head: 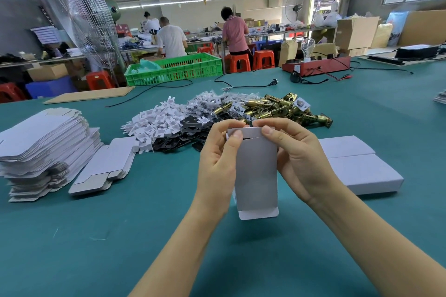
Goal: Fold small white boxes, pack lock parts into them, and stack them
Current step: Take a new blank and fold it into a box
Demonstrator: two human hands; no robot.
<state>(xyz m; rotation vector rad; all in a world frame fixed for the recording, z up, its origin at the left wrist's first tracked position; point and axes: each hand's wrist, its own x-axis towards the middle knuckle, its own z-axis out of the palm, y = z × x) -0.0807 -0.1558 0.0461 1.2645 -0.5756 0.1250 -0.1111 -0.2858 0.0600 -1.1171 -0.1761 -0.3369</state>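
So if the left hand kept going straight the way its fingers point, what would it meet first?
Probably the black plates beyond the white box that the left hand grips; depth is unclear.

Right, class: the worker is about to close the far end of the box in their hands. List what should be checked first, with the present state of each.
1. Both hands hold the box: ok; the left hand and right hand grip its sides.
2. Far flaps being folded: ok; both thumbs press on them.
3. Near flap closed: not ok; it hangs open.
4. Lock part inside: cannot tell; the inside is hidden.
5. Parts within reach: ok; the brass latches, black plates and white inserts lie just beyond.
6. Room to stack: ok; two finished boxes lie on the table at right.
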